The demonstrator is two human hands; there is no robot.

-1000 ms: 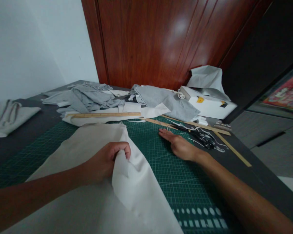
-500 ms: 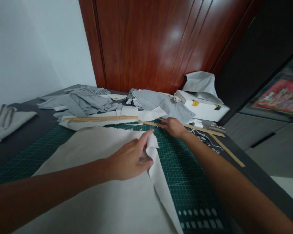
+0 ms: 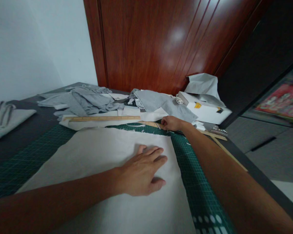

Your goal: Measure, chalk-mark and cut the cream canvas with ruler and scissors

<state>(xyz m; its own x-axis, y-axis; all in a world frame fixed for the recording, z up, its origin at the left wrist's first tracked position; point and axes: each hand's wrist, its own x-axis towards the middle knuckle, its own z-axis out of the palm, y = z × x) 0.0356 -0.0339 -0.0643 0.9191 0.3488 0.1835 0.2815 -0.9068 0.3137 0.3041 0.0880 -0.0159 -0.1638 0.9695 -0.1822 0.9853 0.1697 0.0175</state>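
1. The left hand point(image 3: 143, 170) is lying flat, fingers spread, on the white cloth point(image 3: 107, 162) covering the green cutting mat point(image 3: 200, 182) mid-bench;
2. The right hand point(image 3: 172, 123) is curling around the wooden ruler point(image 3: 148, 123) toward the bench's far edge.

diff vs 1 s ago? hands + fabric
Left hand let go of the lifted corner; white fabric now lies flat under its open palm. Right hand moved from the cutting mat to the wooden ruler. Grey cloth pile and white box unchanged.
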